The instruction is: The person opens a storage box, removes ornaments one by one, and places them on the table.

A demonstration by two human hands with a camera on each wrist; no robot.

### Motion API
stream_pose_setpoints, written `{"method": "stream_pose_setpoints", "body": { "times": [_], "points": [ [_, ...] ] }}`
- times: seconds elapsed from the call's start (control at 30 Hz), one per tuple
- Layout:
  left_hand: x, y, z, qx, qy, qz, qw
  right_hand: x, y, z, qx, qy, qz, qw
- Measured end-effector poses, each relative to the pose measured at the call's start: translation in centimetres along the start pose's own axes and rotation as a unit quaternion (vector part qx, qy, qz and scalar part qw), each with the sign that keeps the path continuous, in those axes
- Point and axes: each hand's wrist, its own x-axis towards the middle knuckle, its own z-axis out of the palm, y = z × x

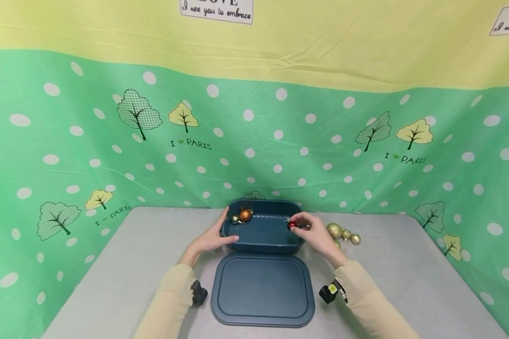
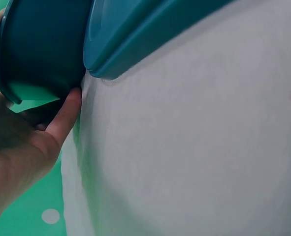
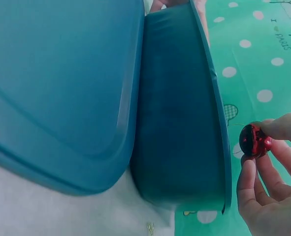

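At the back of the table stands a deep dark-blue container [image 1: 263,249], and in its left part lie an orange glitter Christmas bauble [image 1: 246,215] and a small gold bauble [image 1: 235,219]. My left hand [image 1: 211,238] holds the container's left end, fingers along the outer wall and thumb over the rim. Between thumb and fingertips my right hand [image 1: 316,233] pinches a shiny red Christmas bauble [image 3: 253,140], raised above the container's right end. In the right wrist view, the bauble appears just above the rim, apart from it.
A flat blue lid [image 1: 263,289] lies on the grey table [image 1: 123,282] directly in front of the container. Several gold baubles [image 1: 334,230] rest to the right, near my right hand. Behind everything hangs a green and yellow printed curtain [image 1: 280,117].
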Motion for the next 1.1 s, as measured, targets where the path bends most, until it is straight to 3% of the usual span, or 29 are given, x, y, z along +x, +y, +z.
{"method": "stream_pose_setpoints", "body": {
  "times": [0.27,0.47,0.63,1.1],
  "points": [
    [-0.1,0.0,0.1,0.002,0.001,0.002,1.0,-0.5,0.5,-1.0,0.006,0.022,0.006,1.0],
    [-0.1,-0.1,0.0,-0.008,-0.002,-0.009,0.9999,-1.4,-1.6,-2.0,0.018,0.021,0.024,0.999],
    [0.0,-0.3,0.1,-0.007,-0.004,-0.013,0.9999,-1.3,0.6,-2.8,0.011,0.03,0.015,0.999],
    [-0.2,0.1,0.0,-0.009,-0.008,-0.016,0.9998,-2.5,1.0,-5.4,0.048,0.041,0.019,0.998]
  ]
}}
